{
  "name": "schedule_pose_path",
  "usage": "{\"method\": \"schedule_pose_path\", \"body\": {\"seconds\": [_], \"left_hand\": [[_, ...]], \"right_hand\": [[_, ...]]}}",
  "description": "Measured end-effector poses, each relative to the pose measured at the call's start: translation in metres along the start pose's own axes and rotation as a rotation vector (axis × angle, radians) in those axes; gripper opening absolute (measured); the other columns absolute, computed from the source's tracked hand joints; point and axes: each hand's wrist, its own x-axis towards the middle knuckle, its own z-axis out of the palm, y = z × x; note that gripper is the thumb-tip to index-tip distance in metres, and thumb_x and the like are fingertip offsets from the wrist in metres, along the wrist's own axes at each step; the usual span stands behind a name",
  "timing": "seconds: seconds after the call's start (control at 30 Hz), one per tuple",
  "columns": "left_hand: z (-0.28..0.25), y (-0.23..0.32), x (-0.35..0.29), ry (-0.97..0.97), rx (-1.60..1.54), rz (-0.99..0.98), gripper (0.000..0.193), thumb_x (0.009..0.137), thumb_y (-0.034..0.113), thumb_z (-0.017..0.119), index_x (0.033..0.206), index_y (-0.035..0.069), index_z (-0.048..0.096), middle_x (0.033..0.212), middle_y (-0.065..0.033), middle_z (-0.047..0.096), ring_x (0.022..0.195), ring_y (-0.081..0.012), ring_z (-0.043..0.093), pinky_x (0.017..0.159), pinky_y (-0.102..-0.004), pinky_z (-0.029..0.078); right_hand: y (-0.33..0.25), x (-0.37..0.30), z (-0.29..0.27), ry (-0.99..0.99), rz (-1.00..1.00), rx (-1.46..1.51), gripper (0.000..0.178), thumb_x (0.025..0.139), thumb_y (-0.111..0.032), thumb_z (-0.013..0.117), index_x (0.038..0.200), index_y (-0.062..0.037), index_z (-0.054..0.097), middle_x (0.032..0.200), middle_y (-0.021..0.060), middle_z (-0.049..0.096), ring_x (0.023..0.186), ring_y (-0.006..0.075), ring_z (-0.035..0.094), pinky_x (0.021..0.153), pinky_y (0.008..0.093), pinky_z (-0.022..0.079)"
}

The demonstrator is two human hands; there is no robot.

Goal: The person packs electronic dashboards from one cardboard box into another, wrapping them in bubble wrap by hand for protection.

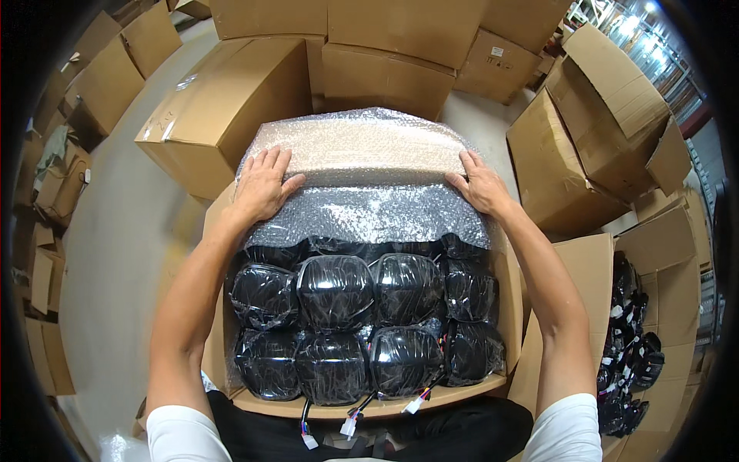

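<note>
An open brown cardboard box (514,308) sits in front of the person, packed with glossy black rounded parts wrapped in clear plastic (336,291), their white-plugged wires (350,422) hanging over the near edge. A folded sheet of clear bubble wrap (362,165) covers the far half of the box. The left hand (262,186) lies flat on its left side with fingers spread, while the right hand (481,185) presses its right edge with fingers extended, neither clenched.

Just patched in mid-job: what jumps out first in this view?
The bubble wrap sheet across the far half of the open carton, with the left hand and right hand flat on it. Below it lie rows of black glossy bagged parts; closed cardboard boxes stand behind.
</note>
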Motion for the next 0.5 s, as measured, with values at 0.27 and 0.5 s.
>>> {"method": "schedule_pose_path", "body": {"seconds": [0.27, 0.5], "left_hand": [[0.01, -0.049, 0.029, -0.187, -0.164, -0.174, 0.059, 0.105, 0.049, 0.032, 0.137, 0.005, 0.054, 0.14, -0.0228, 0.052, 0.134, -0.0388, 0.046, 0.108, -0.0536, 0.038], [0.018, -0.008, 0.047, 0.15, 0.016, -0.066, 0.042, 0.104, 0.036, 0.041, 0.116, 0.002, 0.063, 0.125, -0.0231, 0.061, 0.118, -0.0414, 0.055, 0.098, -0.0524, 0.043]], "right_hand": [[-0.02, 0.01, 0.01, 0.195, -0.305, 0.091, 0.045, 0.101, -0.042, 0.047, 0.121, -0.0031, 0.06, 0.128, 0.0198, 0.059, 0.123, 0.0388, 0.052, 0.106, 0.0463, 0.041], [-0.001, 0.073, 0.022, -0.034, -0.192, 0.109, 0.053, 0.103, -0.046, 0.036, 0.117, -0.003, 0.064, 0.123, 0.0214, 0.063, 0.119, 0.039, 0.056, 0.102, 0.0474, 0.043]]}}
